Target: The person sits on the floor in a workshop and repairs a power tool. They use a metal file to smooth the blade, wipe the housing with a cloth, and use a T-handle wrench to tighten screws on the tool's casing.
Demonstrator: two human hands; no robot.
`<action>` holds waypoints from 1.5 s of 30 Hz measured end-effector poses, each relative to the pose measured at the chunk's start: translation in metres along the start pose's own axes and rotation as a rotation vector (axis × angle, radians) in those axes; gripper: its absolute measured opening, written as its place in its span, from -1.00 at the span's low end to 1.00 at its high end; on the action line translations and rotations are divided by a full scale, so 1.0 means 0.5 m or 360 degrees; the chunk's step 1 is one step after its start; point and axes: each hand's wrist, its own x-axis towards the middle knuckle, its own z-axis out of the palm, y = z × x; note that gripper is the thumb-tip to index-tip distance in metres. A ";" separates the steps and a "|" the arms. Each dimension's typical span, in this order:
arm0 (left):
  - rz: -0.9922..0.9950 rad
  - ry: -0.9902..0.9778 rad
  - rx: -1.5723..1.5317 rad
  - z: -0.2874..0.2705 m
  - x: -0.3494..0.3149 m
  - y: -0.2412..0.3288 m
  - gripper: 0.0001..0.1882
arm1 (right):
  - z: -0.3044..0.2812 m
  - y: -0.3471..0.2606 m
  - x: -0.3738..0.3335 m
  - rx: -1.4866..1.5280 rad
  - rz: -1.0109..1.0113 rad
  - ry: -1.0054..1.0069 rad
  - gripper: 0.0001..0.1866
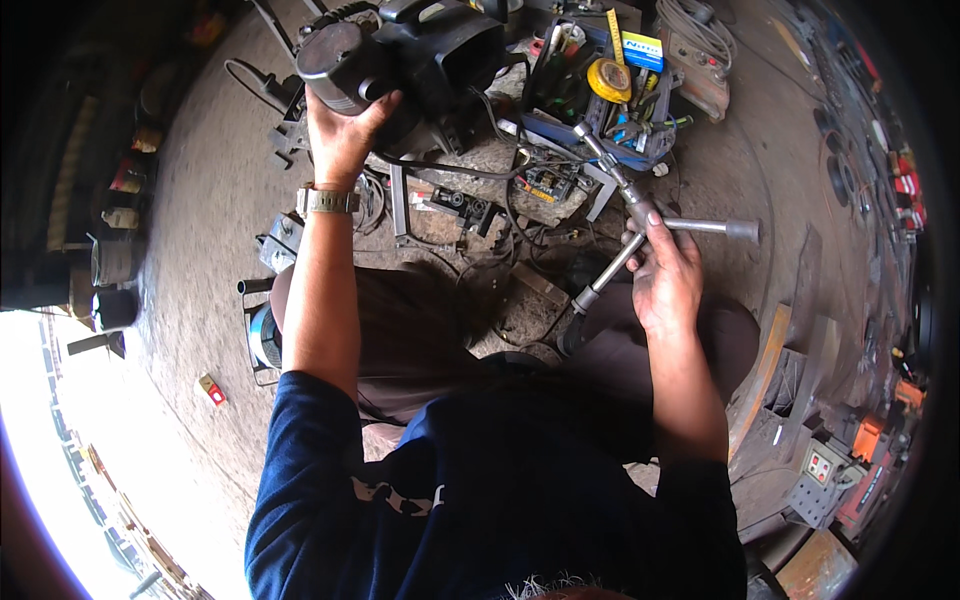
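My left hand [345, 135] is wrapped round the rounded grey motor housing [333, 68] of a bulky black power tool [440, 60]; its thumb shows, while most of its fingers are hidden beneath. In my right hand [664, 275] is a three-arm socket wrench [640, 212], gripped at its hub. One arm carries a longer socket piece [600, 152] pointing toward a blue tool tray [645, 150]. The second arm points right, and the third slants down-left toward my knee. The wrench is apart from the power tool.
The tray holds pliers, a yellow tape measure [609, 80] and other hand tools. Cables, metal brackets and a black block-shaped part [465, 212] lie between my knees and the machine. A coiled grey cable [697, 35] sits far right. A small red-and-yellow box [212, 390] lies left.
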 end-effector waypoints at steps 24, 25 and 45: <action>-0.1068 0.0664 -0.0673 0.111 -0.225 -0.067 -0.49 | -0.019 -0.017 0.001 0.0057 0.0054 0.0042 -0.70; -0.1067 0.0702 -0.0685 0.114 -0.223 -0.066 -0.55 | -0.020 -0.015 0.001 0.0048 0.0053 0.0033 -0.70; -0.1008 0.0690 -0.0917 0.101 -0.223 -0.068 -0.77 | -0.022 0.000 0.000 0.0017 0.0066 -0.0007 -0.72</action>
